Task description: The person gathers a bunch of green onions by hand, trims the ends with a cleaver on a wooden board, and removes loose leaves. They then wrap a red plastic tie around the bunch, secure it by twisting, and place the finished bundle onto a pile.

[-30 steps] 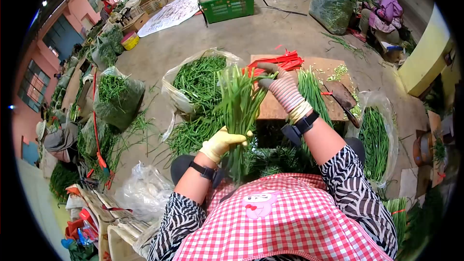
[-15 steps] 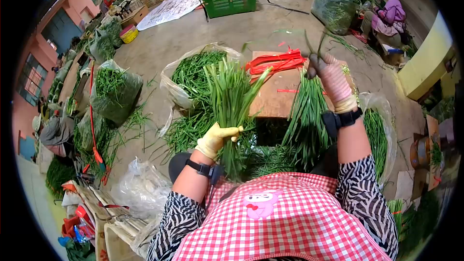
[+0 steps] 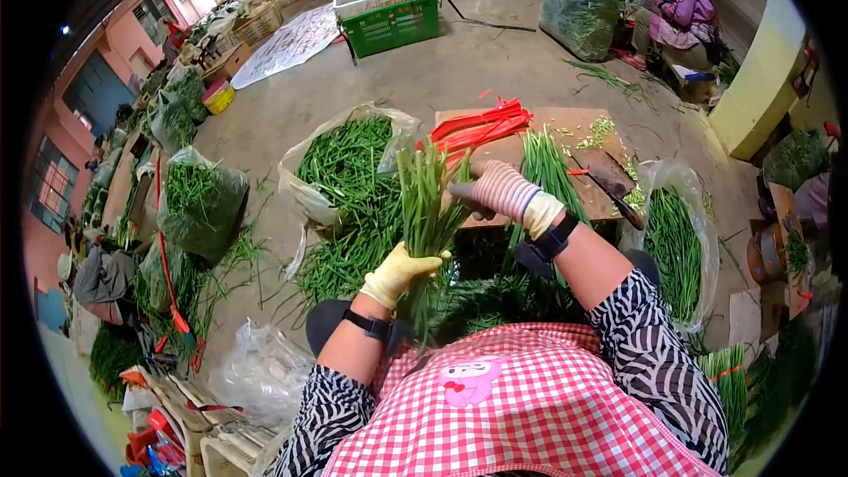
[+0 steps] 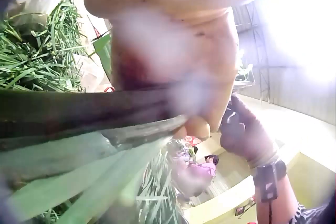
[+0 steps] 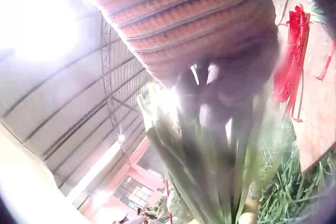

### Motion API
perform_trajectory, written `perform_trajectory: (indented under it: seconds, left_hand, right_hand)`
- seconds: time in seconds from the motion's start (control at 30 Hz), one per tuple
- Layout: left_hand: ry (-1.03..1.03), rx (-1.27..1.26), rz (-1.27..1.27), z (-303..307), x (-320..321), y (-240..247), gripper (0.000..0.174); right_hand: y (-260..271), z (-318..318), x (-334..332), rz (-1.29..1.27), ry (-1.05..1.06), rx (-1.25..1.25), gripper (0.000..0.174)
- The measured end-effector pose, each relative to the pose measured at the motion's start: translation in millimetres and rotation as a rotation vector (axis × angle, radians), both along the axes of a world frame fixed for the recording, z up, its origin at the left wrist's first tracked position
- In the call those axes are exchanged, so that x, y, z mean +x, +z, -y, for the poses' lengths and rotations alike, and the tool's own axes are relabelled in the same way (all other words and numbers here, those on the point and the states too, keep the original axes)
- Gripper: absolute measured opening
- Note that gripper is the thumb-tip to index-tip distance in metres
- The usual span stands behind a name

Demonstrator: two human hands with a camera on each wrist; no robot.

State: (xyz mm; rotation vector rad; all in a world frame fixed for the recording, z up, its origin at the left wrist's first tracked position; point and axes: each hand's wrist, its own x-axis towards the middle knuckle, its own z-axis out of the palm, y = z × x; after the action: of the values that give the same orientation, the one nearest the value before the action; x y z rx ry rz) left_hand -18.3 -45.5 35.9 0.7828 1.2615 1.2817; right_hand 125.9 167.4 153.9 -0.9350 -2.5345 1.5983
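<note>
My left hand, in a yellow glove, grips an upright bunch of garlic chives around its lower middle, pale cut ends up. From the right, my right hand, in a striped glove with dark fingertips, reaches to the bunch's upper part and pinches at its stalks. In the right wrist view its curled fingers overlap the stalks. Close in the left wrist view, broad flat leaves run out of the left hand's grip. Another bundle of chives lies on the board's near edge.
The wooden board carries red ties, a knife and scattered trimmings. Bags of greens stand left and right of it. A green crate stands farther off; a seated person works at the back right.
My right hand swung out to the right with a few loose strands, then came back left to the bunch without them. My left hand keeps its grip on the bunch.
</note>
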Motion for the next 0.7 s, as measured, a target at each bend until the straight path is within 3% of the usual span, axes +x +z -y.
perform_trajectory:
  seconds: [0.17,0.3,0.4,0.47,0.6,0.7]
  left_hand:
    - [-0.012,0.004,0.099,2,-4,-5,0.031]
    - [-0.038,0.011,0.107,3,-6,-8,0.028]
    - [-0.033,-0.017,0.067,3,-2,0,0.028]
    - [0.018,0.003,0.069,2,3,3,0.026]
    - [0.013,0.016,0.071,1,-2,-8,0.029]
    - [0.019,0.046,0.089,4,-3,-8,0.033]
  right_hand:
    - [-1,-4,16,-0.047,-0.039,-0.279,0.031]
    - [-18,-11,20,-0.094,0.026,-0.146,0.03]
    - [-10,-7,22,-0.01,-0.05,-0.029,0.031]
    - [-20,-11,21,-0.11,-0.137,0.048,0.032]
    - [-17,-17,27,-0.248,-0.219,-0.43,0.02]
    - [-6,-17,36,-0.334,-0.217,-0.399,0.022]
